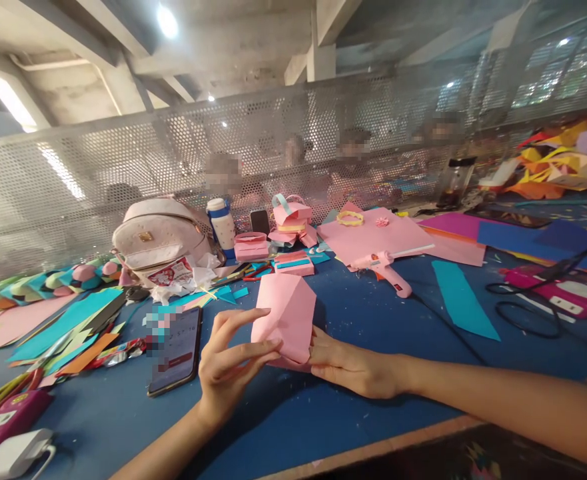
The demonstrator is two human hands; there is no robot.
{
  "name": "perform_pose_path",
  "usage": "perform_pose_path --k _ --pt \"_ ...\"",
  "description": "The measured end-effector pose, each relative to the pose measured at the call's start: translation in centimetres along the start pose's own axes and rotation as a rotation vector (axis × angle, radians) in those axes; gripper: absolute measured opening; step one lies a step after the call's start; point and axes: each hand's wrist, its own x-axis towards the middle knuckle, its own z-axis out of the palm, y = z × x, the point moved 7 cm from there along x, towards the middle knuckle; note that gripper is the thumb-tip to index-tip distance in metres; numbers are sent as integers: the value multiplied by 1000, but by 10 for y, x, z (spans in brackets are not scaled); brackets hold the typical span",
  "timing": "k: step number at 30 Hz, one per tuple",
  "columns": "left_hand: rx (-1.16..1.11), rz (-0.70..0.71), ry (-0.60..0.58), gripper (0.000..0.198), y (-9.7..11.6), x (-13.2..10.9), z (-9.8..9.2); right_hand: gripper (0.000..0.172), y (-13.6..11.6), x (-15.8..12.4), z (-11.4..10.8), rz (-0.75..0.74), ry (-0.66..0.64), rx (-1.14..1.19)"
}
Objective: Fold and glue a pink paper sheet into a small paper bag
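Paper piece (286, 317), pink and folded, is held above the near middle of the blue table (318, 420), between the two hands. Far of it lies a low pink paper box (293, 265); to the left, a phone (186, 343); to the far right, a pink glue gun (390, 270).

Handling: the piece is judged very light and fairly stiff along its folds, with flat panels that flex under pressure. Slipping is unlikely with dry fingers; crushing or unwanted creasing is the main risk. Recommended hold: light opposed pressure at the folded near edge and the side edges, keeping clear of the middle of the broad panel.

Grip state: the right hand (346, 363) closes on the near right edge, with its fingers partly hidden by the paper. The left hand (233, 357) sets spread fingertips on the left side and near left corner; its thumb is not clearly distinguishable, so a full pinch cannot be confirmed.

Orientation: the long axis appears to run from the near edge toward the far, raised end. The far end points away from the person, and a diagonal crease crosses the visible panel.
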Motion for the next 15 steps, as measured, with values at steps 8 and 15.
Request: perform_pose_path --k 8,15 --pt "-153 -177 -173 70 -22 -7 21 53 -13 1 -14 -129 88 -276" --pt "-388 -436 -395 86 -14 -28 53 66 -2 -3 -8 -180 91 -566"
